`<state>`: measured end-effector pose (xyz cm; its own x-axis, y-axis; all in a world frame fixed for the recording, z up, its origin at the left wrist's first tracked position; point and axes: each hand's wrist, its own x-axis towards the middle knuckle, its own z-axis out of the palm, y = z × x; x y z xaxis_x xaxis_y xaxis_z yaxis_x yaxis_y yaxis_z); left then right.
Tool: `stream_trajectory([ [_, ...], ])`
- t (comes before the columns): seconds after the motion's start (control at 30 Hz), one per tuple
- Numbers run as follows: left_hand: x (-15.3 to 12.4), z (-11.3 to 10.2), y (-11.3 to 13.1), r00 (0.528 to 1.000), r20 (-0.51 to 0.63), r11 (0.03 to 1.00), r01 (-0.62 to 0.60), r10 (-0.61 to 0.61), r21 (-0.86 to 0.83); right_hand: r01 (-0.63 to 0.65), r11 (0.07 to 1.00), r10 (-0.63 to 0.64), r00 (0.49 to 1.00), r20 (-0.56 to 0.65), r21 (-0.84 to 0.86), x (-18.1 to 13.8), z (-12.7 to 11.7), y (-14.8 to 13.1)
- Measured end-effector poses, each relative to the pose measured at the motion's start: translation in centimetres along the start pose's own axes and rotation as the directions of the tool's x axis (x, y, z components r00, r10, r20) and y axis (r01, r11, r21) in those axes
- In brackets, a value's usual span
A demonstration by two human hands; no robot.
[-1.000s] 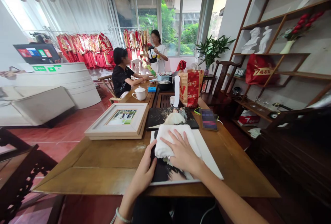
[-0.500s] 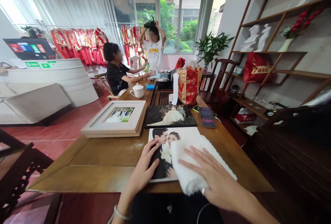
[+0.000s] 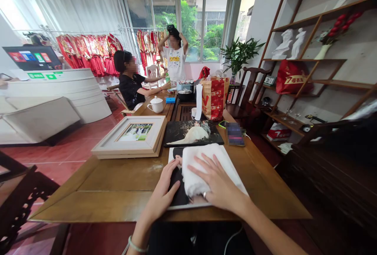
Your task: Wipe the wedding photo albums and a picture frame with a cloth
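Observation:
A photo print of a couple (image 3: 176,188) lies flat near the table's front edge. My left hand (image 3: 163,190) rests on its left side, fingers stretched out and holding nothing. Under my right hand (image 3: 216,182) is a folded white cloth (image 3: 191,160), pressed against the print and covering much of the picture. The right fingers are spread flat over the cloth, with a ring showing on that hand. Just behind the print lies a dark photo panel (image 3: 193,133) with a figure in a white dress. A pale framed photo (image 3: 129,135) sits to its left, on top of another frame.
The wooden table (image 3: 114,184) also bears a phone (image 3: 235,134), a red-and-tan paper bag (image 3: 215,98), a white lidded cup (image 3: 156,104) and a blue box (image 3: 170,100). One person (image 3: 129,82) sits at the far left side; another (image 3: 176,60) stands behind with raised arms.
My right hand and the white cloth have slid left and slightly away from me over the print, covering the faces. My left hand stays nearly in place.

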<state>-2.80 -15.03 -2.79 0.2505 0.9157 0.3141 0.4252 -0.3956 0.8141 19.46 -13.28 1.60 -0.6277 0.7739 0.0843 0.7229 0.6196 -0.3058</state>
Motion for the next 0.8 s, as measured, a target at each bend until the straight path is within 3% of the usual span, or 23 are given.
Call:
stream_trajectory([
  [0.13, -0.1, 0.1, -0.1, 1.000, -0.009, 1.000, -0.019, 0.019, 0.020, 0.103, 0.993, -0.107, 0.993, 0.058, 0.063, -4.3, 0.1, -1.4],
  [0.27, -0.1, 0.1, -0.2, 1.000, 0.000, 1.000, -0.001, 0.001, 0.026, 0.121, 0.991, -0.122, 0.992, 0.016, 0.059, -6.3, -0.1, 0.4],
  [0.37, -0.1, 0.0, -0.1, 1.000, -0.006, 1.000, 0.005, -0.005, 0.024, -0.005, 1.000, 0.006, 0.998, -0.064, 0.005, -5.3, -0.4, 3.4],
  [0.53, -0.1, -0.1, 0.2, 1.000, -0.012, 1.000, 0.004, -0.004, 0.010, -0.166, 0.985, 0.160, 0.980, -0.116, -0.051, -0.4, -1.1, 7.0],
  [0.67, 0.0, -0.2, 0.3, 1.000, -0.002, 1.000, 0.009, -0.009, 0.008, -0.176, 0.982, 0.166, 0.978, -0.127, -0.070, 2.1, -0.9, 5.9],
  [0.8, -0.1, -0.2, 0.1, 1.000, 0.000, 1.000, 0.009, -0.009, 0.009, -0.080, 0.993, 0.075, 0.995, -0.066, -0.081, 0.0, 0.1, 2.2],
])
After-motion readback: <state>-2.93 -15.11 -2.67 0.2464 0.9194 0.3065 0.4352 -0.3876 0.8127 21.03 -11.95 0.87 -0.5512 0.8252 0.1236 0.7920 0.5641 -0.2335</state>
